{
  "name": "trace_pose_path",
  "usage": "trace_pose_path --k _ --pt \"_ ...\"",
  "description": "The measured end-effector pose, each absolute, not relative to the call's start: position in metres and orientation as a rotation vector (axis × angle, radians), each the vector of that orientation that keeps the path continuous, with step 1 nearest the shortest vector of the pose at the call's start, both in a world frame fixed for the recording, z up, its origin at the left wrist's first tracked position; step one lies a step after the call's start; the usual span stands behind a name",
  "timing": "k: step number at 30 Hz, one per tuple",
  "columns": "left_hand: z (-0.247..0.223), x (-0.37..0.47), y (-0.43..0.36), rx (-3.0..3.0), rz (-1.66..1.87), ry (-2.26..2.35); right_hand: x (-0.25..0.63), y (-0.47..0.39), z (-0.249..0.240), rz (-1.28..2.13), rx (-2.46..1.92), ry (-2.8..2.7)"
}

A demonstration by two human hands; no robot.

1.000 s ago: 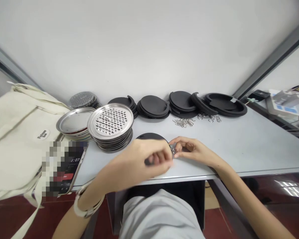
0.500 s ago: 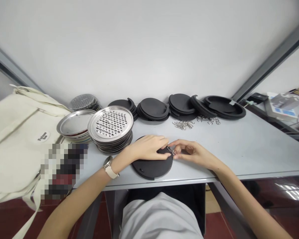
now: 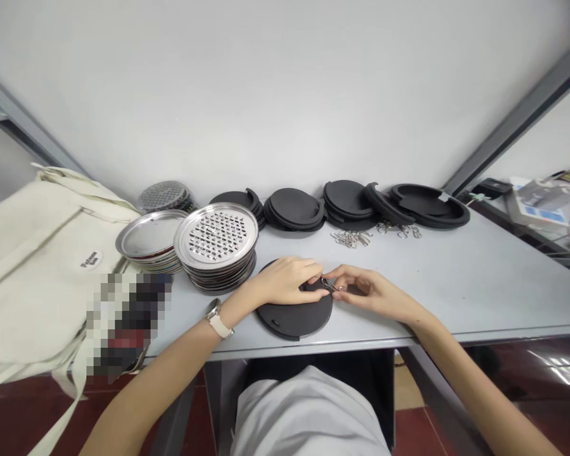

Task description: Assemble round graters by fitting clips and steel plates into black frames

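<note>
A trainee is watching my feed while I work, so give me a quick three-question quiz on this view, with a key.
1. Multiple choice: what do the fingers of the right hand pinch?
a) a phone
b) a metal clip
c) a bag strap
2. True or false: the left hand lies over the black disc.
3. Fill in the gap: the perforated metal plate tops a stack to the ___ of that disc in the picture.

Key: 1 b; 2 true; 3 left.
</note>
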State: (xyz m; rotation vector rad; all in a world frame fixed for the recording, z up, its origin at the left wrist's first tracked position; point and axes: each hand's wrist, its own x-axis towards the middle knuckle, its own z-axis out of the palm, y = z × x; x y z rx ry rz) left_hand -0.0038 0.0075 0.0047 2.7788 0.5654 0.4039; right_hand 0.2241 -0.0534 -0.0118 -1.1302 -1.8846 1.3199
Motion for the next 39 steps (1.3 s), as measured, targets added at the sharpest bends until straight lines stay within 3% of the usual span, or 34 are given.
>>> trace_pose_path --k 39 --pt "0.0062 -0.0043 0.0066 2.805 0.4 0.565 0.2245 -0.0538 -0.0136 1.4 -1.149 -1.804"
